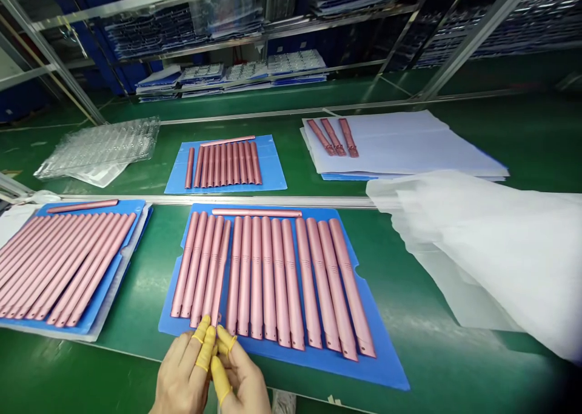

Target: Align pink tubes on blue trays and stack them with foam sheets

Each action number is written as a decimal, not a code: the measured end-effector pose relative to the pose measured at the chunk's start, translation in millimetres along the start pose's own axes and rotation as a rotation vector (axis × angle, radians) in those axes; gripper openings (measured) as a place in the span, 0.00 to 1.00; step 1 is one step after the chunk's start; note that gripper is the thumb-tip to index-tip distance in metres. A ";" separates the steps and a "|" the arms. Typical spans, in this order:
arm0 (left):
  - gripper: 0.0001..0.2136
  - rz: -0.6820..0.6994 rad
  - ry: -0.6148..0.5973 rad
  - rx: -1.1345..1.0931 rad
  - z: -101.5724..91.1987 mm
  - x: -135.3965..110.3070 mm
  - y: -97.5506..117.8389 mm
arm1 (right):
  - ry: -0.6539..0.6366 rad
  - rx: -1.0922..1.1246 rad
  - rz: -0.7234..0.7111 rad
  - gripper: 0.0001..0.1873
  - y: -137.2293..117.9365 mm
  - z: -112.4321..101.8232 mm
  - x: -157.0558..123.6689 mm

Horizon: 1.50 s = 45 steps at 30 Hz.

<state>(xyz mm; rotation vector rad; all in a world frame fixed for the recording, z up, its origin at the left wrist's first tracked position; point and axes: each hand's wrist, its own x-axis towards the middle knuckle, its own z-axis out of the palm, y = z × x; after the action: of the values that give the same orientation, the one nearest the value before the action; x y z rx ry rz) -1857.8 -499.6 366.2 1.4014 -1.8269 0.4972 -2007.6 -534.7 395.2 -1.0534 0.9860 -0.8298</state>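
Several pink metal tubes [268,268] lie side by side on a blue plastic sheet [377,365], each with a small hole near its near end. One narrow-looking pink tube [222,268] in the row seems turned on its edge, and its near end is between my hands. My left hand [184,365], with yellow finger cots, has its fingers pressed together on that end. From the other side, my right hand [240,371], also in yellow finger cots, pinches the same end. The fingertips partly hide the grip. Another pink tube [257,213] lies crosswise behind the row.
More pink tubes [68,262] fill a sheet at left. Shorter pink pieces [230,164] lie on a blue sheet behind. White sheets [400,141] carry three pink strips [334,138]. Crumpled translucent film [500,238] lies right; clear trays [100,147] sit back left, below shelving.
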 end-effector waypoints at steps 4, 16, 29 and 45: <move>0.16 0.080 -0.022 0.005 -5.5 9.8 -11.2 | 0.011 -0.087 -0.055 0.27 -3.2 3.9 0.9; 0.16 0.074 -0.081 -0.023 -13.2 16.9 -5.5 | -0.074 -0.580 -0.420 0.27 -23.0 -9.5 1.7; 0.08 0.029 -0.161 0.018 -2.7 13.6 -2.3 | -0.168 -1.200 -0.533 0.24 -61.6 -0.2 54.1; 0.13 0.010 -0.080 -0.025 19.2 9.7 1.2 | -0.097 -1.445 -0.656 0.19 -34.9 -14.2 95.1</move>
<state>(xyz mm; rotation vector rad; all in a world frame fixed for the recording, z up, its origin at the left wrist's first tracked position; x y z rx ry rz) -1866.4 -518.9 361.7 1.4138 -1.8984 0.4275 -1991.1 -635.4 402.7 -2.7235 1.1334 -0.4547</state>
